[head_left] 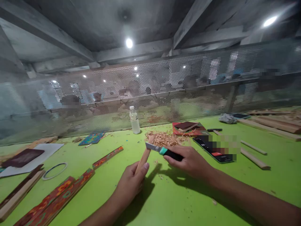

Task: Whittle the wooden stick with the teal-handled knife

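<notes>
Workshop bench under a grey beamed ceiling

A bright green table (70,188) fills the lower frame; behind it a perforated metal screen (164,88) spans the middle (blurred figures beyond), with round ceiling lamps (129,43) glowing at upper centre and upper right.

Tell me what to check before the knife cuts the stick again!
1. Left hand grips the stick firmly: ok.
2. Right hand holds the knife by its handle: ok.
3. Blade rests against the stick near its tip: ok.
4. Left thumb below the blade, out of its way: ok.
5. Phone away from the cutting: ok, it lies to the right.
6. Blade sharpness: cannot tell.
</notes>
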`<state>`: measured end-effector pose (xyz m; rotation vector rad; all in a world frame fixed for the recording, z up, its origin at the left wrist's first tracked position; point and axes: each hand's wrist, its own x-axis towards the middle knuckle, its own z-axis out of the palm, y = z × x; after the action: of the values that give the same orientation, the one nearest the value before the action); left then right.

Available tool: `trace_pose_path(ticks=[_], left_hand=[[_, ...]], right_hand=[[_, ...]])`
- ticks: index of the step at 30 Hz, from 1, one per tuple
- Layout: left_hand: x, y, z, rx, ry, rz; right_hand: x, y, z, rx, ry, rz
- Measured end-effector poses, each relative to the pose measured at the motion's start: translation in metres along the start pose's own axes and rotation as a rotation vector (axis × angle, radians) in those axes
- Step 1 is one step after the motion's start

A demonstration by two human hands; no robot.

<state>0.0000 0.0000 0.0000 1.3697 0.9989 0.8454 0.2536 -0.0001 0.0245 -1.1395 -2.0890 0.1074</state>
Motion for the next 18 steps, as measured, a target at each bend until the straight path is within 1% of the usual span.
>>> trace_pose_path(ticks=[3,6,11,13,18], left_hand=[[0.0,-0.001,0.0,-0.01,0.002,0.007],[-0.001,-0.001,0.0,-0.014,-0.001,0.016],[-0.003,0.0,0.001,-0.01,-0.01,0.022],[-0.004,0.001,0.002,-0.008,-0.016,0.02],[-0.005,0.001,0.002,-0.032,-0.044,0.018]], right_hand=[[0.0,0.003,0.0,-0.003,0.01,0.016],[-0.001,0.003,0.002,0.016,-0.009,-0.006],[-0.005,0.0,0.009,0.071,-0.141,-0.109],[-0.006,0.0,0.011,0.068,-0.171,-0.129],[-0.007,0.003,0.012,0.051,-0.159,-0.15]])
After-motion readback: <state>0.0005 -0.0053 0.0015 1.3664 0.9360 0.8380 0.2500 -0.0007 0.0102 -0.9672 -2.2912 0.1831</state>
